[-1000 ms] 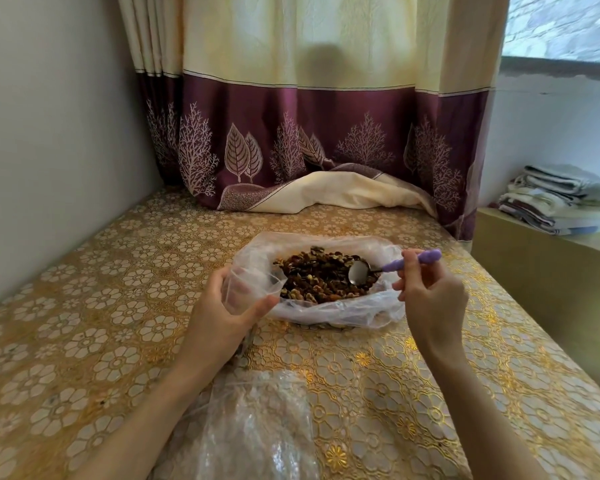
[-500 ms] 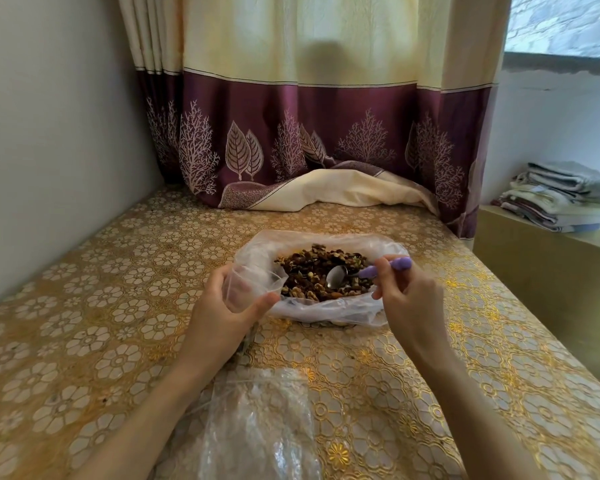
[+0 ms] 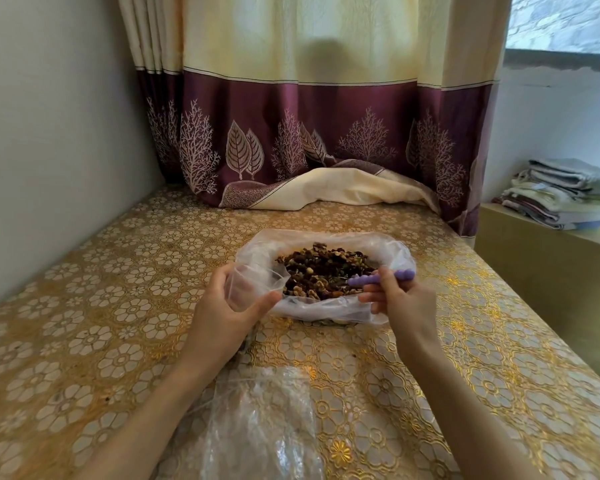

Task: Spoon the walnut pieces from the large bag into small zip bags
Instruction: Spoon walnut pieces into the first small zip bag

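Head view, and right at the centre of the frame sits the big bag [image 3: 326,308], mouth wide open on the gold floral cloth [image 3: 118,306], heaped with brown walnuts [image 3: 326,271]. The left hand [image 3: 222,313] is at the bag's left edge, thumb and fingers curled round a small clear zip bag [image 3: 253,285] and holding it upright with its mouth against the big bag's rim. Over on the right, the right hand [image 3: 402,303] pinches the purple handle of a spoon [image 3: 381,278]; the handle angles leftward into the pile, and the bowl is buried among the walnuts, so it can't be made out. Both forearms run up from the bottom of the frame. Between them, at bottom centre, lies a crumpled sheet of clear plastic [image 3: 264,424] on the cloth. Across the top hangs a cream-and-maroon curtain [image 3: 326,126] with tree and leaf prints, its hem bunched on the surface. At right centre, 1 stack of folded towels [image 3: 565,192] rests on a ledge.
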Motion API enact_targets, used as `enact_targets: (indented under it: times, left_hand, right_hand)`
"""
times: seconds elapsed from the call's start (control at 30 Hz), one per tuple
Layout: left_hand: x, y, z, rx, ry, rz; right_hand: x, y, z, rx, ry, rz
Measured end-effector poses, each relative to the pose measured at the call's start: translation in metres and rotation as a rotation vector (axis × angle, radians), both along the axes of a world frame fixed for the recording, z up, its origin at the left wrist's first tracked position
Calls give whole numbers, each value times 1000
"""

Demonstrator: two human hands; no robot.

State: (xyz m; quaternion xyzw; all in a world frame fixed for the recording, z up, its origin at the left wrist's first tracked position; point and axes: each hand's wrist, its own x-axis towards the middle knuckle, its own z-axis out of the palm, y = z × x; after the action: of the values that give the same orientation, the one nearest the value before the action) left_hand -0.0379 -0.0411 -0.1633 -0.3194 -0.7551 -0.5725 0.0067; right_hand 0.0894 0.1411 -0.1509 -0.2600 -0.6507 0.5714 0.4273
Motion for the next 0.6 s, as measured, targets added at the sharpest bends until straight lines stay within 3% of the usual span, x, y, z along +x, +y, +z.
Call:
enact_targets:
  times: [0.33, 0.6]
  left_hand:
    - [1, 0, 0, -6, -11, -6]
    - [1, 2, 0, -35, -1, 2]
  right_hand:
    - [5, 0, 10, -50, 129, -55]
    - [10, -15, 31, -121, 302, 64]
